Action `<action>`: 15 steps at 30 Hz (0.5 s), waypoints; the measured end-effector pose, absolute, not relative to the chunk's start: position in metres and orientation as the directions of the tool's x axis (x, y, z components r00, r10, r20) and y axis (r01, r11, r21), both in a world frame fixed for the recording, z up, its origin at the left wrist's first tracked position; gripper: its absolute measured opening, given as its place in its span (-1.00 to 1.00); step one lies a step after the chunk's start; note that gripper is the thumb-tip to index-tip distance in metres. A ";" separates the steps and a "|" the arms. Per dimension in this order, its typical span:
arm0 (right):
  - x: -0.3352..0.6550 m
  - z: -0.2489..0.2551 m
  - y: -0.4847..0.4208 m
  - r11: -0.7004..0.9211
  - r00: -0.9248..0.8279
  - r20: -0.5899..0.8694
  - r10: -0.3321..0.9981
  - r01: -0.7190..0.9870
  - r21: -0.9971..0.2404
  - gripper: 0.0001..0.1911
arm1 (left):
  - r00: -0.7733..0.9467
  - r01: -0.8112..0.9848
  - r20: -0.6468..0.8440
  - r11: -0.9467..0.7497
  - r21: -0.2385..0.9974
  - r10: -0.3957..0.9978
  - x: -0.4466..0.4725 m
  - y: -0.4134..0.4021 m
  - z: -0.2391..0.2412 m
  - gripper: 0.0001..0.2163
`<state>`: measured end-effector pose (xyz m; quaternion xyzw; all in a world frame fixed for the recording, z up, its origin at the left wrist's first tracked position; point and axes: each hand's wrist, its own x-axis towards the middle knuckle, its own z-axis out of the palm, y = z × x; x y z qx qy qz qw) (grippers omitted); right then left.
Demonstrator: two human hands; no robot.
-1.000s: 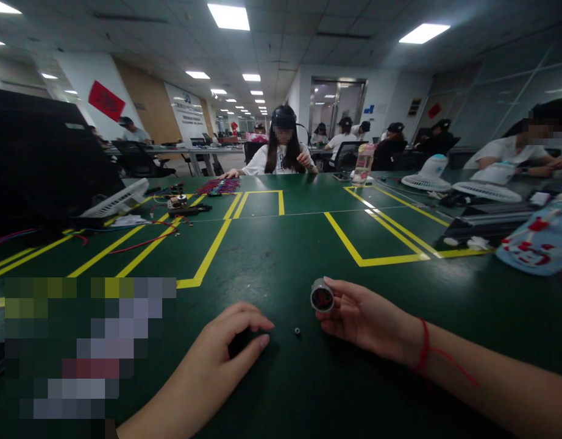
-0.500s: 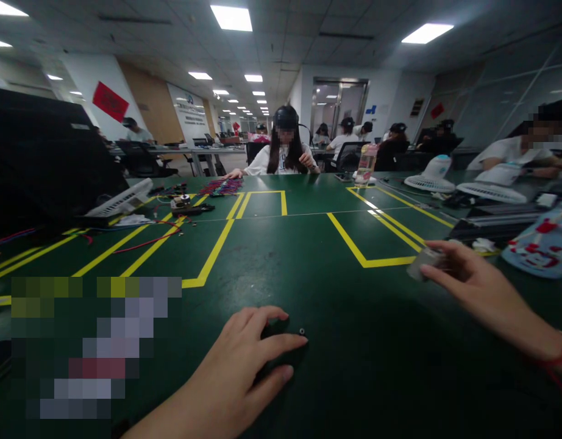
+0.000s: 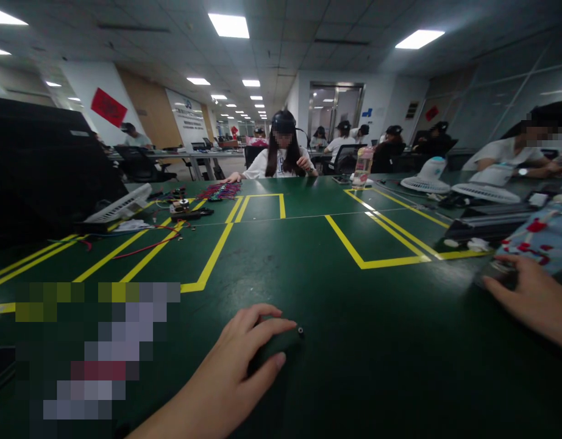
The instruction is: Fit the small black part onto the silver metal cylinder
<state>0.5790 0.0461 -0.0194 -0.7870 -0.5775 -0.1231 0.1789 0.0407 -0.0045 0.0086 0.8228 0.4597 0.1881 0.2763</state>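
Note:
My left hand (image 3: 248, 353) rests low over the green table (image 3: 377, 366), its fingers apart and nothing between them. Just past its index fingertip sits a small dark cylindrical piece (image 3: 300, 331) with a pale ring on its end. Out at the right, my right hand (image 3: 532, 292) grips a small, clear box-like container (image 3: 498, 272) between thumb and fingers. Motion blurs this container, and its contents cannot be made out. It is near the table surface, beside a blue patterned bag (image 3: 541, 235).
Yellow tape (image 3: 391, 263) marks areas on the table. Wires and small parts (image 3: 221, 191) lie at the back left near a black case (image 3: 43, 171). Two white fans (image 3: 425, 177) and a bottle (image 3: 362, 167) stand at the back right. A person (image 3: 283, 146) sits opposite.
My right hand has carried the clear container to the right, toward the patterned bag. My left index finger has drawn back slightly from the small dark piece.

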 end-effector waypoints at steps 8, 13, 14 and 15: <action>0.412 0.013 0.023 0.303 -0.267 0.521 0.811 0.953 0.016 -0.50 | 0.394 0.551 0.152 -0.365 0.750 0.906 0.036 -0.001 -0.009 -0.63; 0.281 0.003 0.021 0.607 -0.569 0.217 0.793 0.715 -0.346 -0.73 | 0.343 0.548 0.143 -0.321 0.772 0.928 0.030 0.000 -0.015 -0.64; 0.269 0.001 0.023 0.622 -0.588 0.213 0.781 0.696 -0.360 -0.79 | 0.334 0.548 0.144 -0.316 0.774 0.932 0.029 0.000 -0.015 -0.65; 0.264 0.001 0.026 0.626 -0.592 0.216 0.777 0.688 -0.367 -0.82 | 0.326 0.550 0.140 -0.308 0.776 0.935 0.028 0.000 -0.014 -0.65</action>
